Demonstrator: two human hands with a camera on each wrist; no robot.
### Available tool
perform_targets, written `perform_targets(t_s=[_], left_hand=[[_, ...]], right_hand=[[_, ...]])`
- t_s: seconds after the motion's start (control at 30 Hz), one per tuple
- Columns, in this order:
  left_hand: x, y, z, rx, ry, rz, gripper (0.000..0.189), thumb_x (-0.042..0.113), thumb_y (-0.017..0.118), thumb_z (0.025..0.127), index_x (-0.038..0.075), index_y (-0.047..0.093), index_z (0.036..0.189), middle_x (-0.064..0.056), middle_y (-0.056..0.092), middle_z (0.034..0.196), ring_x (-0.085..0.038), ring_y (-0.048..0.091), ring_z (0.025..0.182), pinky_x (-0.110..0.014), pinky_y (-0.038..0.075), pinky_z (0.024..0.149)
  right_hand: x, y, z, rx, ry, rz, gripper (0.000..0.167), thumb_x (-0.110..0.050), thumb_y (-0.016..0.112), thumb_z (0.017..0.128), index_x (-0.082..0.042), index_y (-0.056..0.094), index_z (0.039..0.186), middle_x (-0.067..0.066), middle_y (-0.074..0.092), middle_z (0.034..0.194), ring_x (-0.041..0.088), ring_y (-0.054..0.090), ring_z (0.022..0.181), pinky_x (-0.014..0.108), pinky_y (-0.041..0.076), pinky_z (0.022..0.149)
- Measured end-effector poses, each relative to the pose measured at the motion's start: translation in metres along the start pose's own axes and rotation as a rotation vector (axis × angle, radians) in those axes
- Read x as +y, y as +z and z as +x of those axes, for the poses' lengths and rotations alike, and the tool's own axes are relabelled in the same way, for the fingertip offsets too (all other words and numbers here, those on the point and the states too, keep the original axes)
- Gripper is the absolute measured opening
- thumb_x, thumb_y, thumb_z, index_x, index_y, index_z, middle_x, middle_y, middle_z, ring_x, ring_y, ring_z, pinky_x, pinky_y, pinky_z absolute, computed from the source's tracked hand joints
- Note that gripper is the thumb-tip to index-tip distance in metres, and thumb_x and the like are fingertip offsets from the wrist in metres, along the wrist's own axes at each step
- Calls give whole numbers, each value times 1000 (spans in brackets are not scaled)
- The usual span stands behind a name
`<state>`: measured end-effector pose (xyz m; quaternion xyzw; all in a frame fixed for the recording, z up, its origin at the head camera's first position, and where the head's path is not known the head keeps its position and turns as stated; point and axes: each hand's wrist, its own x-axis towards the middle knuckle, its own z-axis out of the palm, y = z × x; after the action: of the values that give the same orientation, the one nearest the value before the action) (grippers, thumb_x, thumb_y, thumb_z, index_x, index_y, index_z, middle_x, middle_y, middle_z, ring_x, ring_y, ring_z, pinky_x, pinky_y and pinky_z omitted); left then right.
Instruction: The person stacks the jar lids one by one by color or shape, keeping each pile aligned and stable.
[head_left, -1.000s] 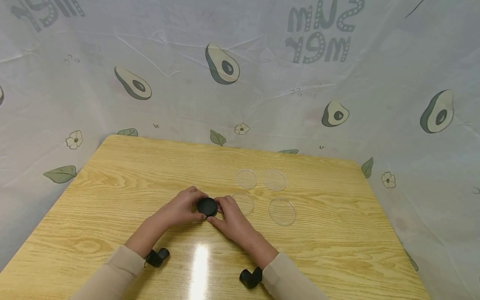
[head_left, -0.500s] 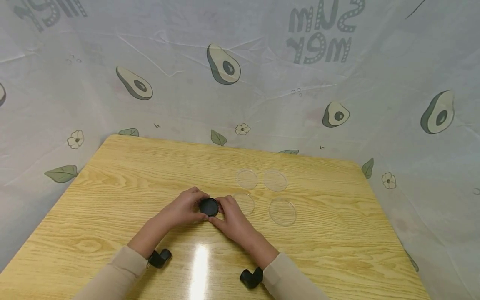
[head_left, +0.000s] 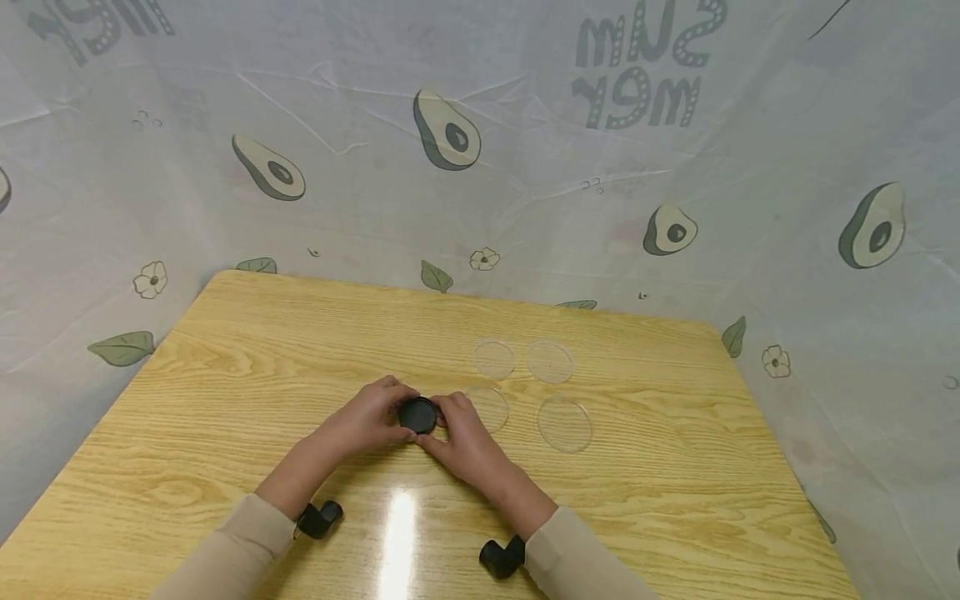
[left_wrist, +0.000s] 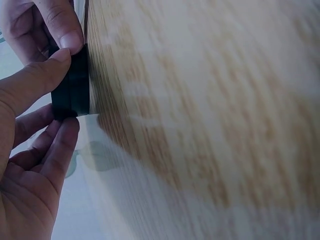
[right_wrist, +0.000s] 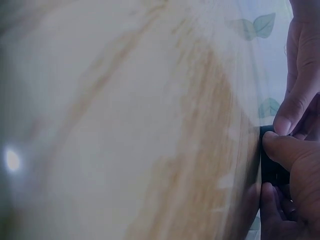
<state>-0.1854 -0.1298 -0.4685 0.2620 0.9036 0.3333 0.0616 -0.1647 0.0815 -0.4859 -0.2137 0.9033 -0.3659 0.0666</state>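
Note:
A small round black dish-like piece [head_left: 417,415] with a raised rim is held between both hands, low over the wooden table. My left hand [head_left: 371,417] grips its left side, thumb toward me and fingers round the far edge. From the right, my right hand [head_left: 468,437] pinches it, with the thumb at the near edge. Side on, in the left wrist view, the black piece [left_wrist: 75,92] looks like a thick short cylinder close to the tabletop, and the two thumbs meet on it. In the right wrist view, fingers of both hands cover most of the black piece [right_wrist: 270,167].
Several clear round discs lie to the right of the hands, among them a near right disc [head_left: 565,423] and a far right disc [head_left: 551,361]. One clear disc [head_left: 491,408] lies just beyond my right hand. A patterned cloth [head_left: 525,167] hangs behind the table [head_left: 675,467].
My left hand and wrist have shifted very slightly to the right. Both hands keep their hold on the black dish-like piece, and the clear discs stay where they were.

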Motion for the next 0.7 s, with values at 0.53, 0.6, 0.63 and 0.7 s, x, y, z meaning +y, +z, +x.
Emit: perform_targets(t_s=[0.53,0.6,0.63,0.7], left_hand=[[-2,1,-2,22,45,30,57,18,89,84,-5,66,130,-15,65,112,-19,62,95,-34,55,83],[-2,1,-1,20,50,28,58,17,89,84,-6,65,131,-15,65,112,-20,62,95,-35,56,84],[-3,1,-1,18,51,26,58,17,89,84,-6,65,131,-15,65,112,-20,63,96,-36,56,84],[-3,2,-1,14,51,26,57,15,89,84,-6,64,130,-15,65,112,-22,64,98,-38,57,86]], right_hand=[[0,1,-1,-7,2,-7,52,-29,73,100,-6,57,143,9,56,127,19,54,116,38,53,103],[1,1,-1,-3,1,-1,52,-28,74,100,-6,57,143,9,56,127,19,54,116,38,53,103],[1,1,-1,-1,-1,-1,51,-28,74,99,-6,57,142,9,56,126,19,54,116,38,53,103],[1,1,-1,2,-2,2,51,-27,75,99,-6,57,142,9,57,125,19,53,116,38,52,103]])
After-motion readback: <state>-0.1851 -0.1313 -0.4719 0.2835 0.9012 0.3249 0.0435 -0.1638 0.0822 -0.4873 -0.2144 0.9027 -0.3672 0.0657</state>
